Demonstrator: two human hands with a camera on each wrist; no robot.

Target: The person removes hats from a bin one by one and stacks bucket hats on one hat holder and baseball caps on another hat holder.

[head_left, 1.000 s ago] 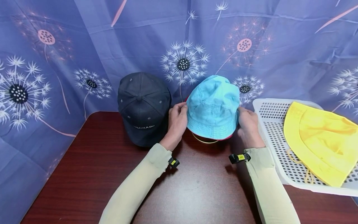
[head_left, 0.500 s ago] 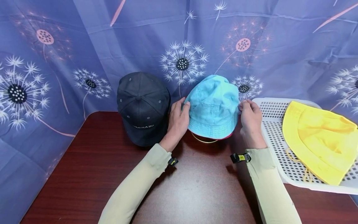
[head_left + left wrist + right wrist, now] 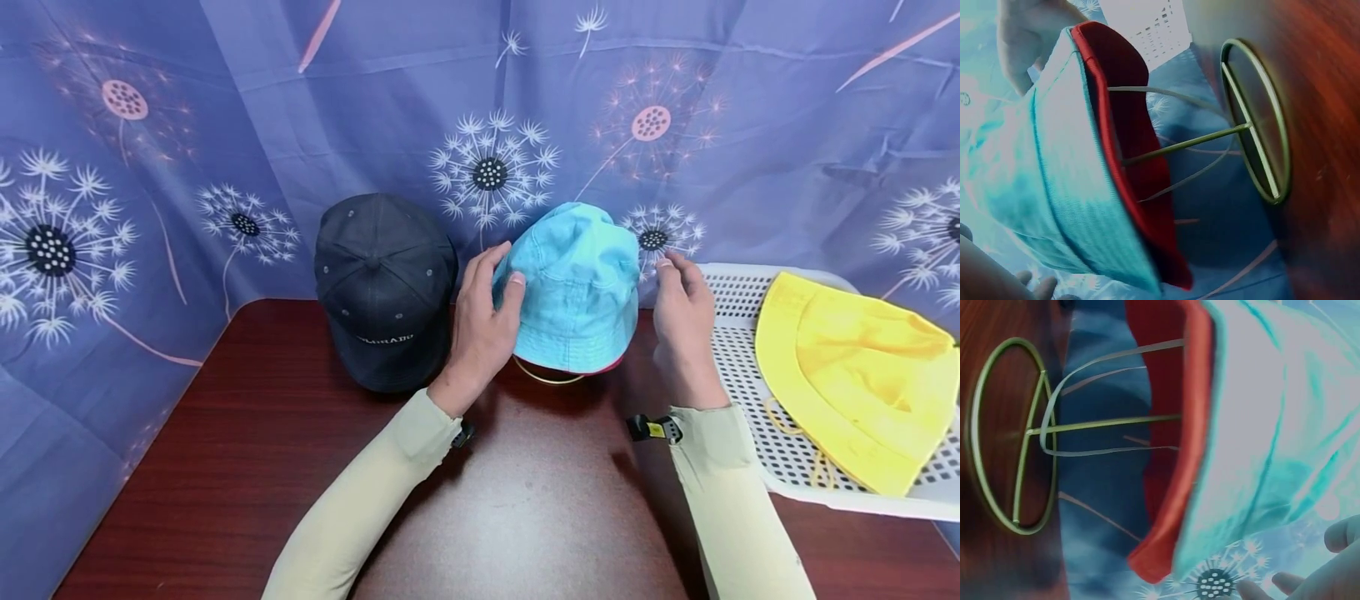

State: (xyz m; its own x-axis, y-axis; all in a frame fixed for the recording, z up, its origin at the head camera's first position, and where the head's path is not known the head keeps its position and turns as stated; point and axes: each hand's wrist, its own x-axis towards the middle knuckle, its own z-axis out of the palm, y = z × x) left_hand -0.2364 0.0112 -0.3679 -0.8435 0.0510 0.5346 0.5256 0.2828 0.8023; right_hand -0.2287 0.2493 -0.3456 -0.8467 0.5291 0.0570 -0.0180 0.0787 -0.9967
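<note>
A light blue bucket hat with a red lining sits on a gold wire stand whose ring base rests on the table. A thin pale strap hangs from under the brim. My left hand is at the hat's left side, thumb and fingers extended over its edge; I cannot tell whether they touch it. My right hand stands a little apart on the hat's right, fingers loosely bent, holding nothing. Left of the left hand is a dark baseball cap with lettering above its brim.
On the right a white perforated basket holds a yellow hat with a cord. A blue dandelion-print cloth hangs behind the dark red wooden table.
Both hands have let go of the blue hat's brim. My right hand has drawn away to the right; my left has shifted slightly up along the hat's side. The hat stays put.
</note>
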